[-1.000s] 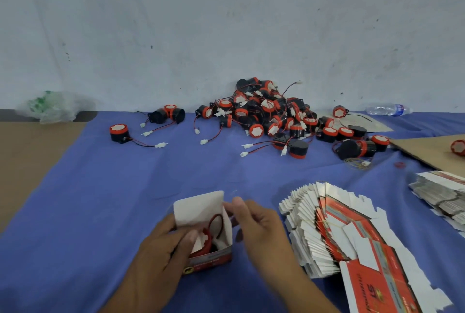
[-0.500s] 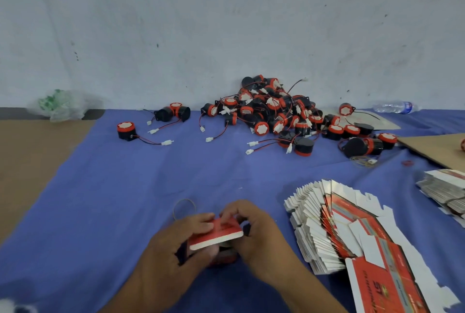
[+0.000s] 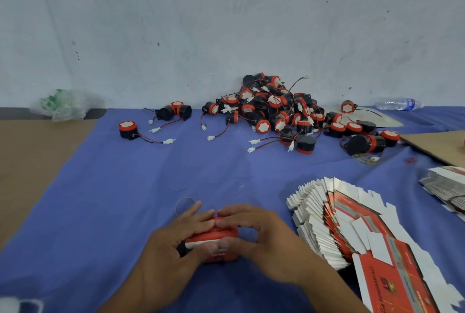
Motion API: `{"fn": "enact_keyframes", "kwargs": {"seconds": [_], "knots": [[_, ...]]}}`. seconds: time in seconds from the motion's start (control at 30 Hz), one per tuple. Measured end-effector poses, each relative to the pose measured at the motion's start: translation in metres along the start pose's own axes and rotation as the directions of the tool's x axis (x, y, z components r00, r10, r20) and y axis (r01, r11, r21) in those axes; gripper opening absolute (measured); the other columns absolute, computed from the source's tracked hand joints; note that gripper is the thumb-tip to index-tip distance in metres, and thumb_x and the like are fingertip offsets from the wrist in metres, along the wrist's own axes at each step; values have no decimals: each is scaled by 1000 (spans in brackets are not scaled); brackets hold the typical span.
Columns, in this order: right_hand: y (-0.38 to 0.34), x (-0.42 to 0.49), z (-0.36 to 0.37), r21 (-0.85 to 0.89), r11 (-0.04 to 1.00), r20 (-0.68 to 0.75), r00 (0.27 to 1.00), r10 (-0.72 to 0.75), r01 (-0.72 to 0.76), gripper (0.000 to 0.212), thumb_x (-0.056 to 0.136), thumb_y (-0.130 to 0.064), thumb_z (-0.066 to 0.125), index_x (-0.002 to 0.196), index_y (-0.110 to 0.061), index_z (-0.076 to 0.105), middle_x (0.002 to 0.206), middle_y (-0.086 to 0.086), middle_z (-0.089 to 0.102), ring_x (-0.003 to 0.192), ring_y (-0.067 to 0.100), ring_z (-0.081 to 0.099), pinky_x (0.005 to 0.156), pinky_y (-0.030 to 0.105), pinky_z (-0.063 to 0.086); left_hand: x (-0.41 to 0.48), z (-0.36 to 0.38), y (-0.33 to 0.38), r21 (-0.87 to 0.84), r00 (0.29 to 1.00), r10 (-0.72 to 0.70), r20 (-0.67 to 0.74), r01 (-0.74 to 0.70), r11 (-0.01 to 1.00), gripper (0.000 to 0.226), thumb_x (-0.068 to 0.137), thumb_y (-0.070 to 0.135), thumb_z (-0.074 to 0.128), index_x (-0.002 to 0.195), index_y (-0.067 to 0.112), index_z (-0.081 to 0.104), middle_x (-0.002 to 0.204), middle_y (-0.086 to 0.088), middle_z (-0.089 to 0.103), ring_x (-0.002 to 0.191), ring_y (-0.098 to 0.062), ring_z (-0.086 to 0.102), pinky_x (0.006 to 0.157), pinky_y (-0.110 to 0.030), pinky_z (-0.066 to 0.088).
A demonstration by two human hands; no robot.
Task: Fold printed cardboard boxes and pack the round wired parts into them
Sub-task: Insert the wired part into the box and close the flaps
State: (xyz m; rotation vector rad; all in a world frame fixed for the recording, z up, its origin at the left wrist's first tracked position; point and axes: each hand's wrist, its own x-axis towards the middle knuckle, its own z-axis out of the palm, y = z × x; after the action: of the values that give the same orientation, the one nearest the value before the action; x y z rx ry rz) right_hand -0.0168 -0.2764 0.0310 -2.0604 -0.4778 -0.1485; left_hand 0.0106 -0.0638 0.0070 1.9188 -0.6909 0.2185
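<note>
Since a moment ago, the white lid flap that stood up has gone down, and the small red printed cardboard box (image 3: 214, 236) is now closed under both hands. A big blue cloth (image 3: 125, 199) covers most of the tabletop. On its near right corner lies a long fanned stack of flat red and white cardboard boxes (image 3: 334, 219). At the far edge, by the wall, sits a heap of round black and red parts with thin wires and white plugs (image 3: 271, 109). The left hand (image 3: 173, 244) holds the small box from its left side, with curled fingers on top and the thumb on the near side. The right hand (image 3: 261, 234) curls over the top from the right, and its fingertips meet the left ones. The small box rests on the cloth near the middle of the near edge, left of the flat stack. A clear plastic water bottle (image 3: 397, 104) lies at the far right. A thin rubber band (image 3: 182, 203) lies just behind the left fingers.
</note>
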Motion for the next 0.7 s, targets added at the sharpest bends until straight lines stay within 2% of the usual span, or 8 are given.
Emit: {"fn": "enact_keyframes", "kwargs": {"seconds": [0.1,0.2,0.3,0.37,0.5,0.6,0.7], "knots": [[3,0,2,-5,1000,-28,1000,1,-1,27,92,-27,72,119,-24,74,126,-21,63,121,-2,58,103,27,49,2,-2,-2,29,999,42,29,-43,999,37,81,22,69,117,26,69,125,24,63,132,6,44,107,-13,37],[2,0,3,-40,999,-27,1000,-10,9,27,95,-27,68,121,-24,73,130,-18,63,123,-6,56,105,24,47,4,-3,-5,50,997,76,31,-77,996,31,88,19,64,119,24,68,126,25,63,131,4,47,108,-17,38],[-1,1,2,-59,998,-51,998,-38,35,24,96,-27,67,118,-22,75,125,-10,69,119,-4,59,103,25,49,5,-5,-3,103,991,134,26,-136,985,26,96,33,58,118,25,69,124,27,63,126,2,53,104,-18,43],[-4,2,1,-50,997,-51,997,-63,61,23,96,-26,67,115,-19,76,119,-8,72,113,-2,63,98,23,51,6,-7,0,139,981,194,19,-194,971,40,97,49,49,116,22,71,122,23,66,120,1,58,98,-20,49],[-4,0,-2,-85,996,36,999,-28,31,28,97,-28,65,123,-19,73,133,-9,64,123,-6,55,105,20,44,4,-7,3,211,957,289,20,-286,935,48,98,51,45,113,15,73,123,13,67,121,-1,58,99,-21,48],[-5,-1,-3,-5,1000,59,998,-3,3,25,101,-31,60,119,-21,75,133,-11,64,125,-5,54,105,18,43,4,-7,5,223,956,291,24,-289,931,50,96,54,46,112,16,74,123,13,67,122,-1,58,99,-21,48],[-4,1,-1,109,989,17,994,104,-105,22,99,-26,63,113,-16,77,128,-9,65,120,0,59,104,24,46,5,-7,6,210,962,273,32,-273,939,43,90,52,54,113,20,73,125,21,65,123,2,55,101,-15,43]]}}
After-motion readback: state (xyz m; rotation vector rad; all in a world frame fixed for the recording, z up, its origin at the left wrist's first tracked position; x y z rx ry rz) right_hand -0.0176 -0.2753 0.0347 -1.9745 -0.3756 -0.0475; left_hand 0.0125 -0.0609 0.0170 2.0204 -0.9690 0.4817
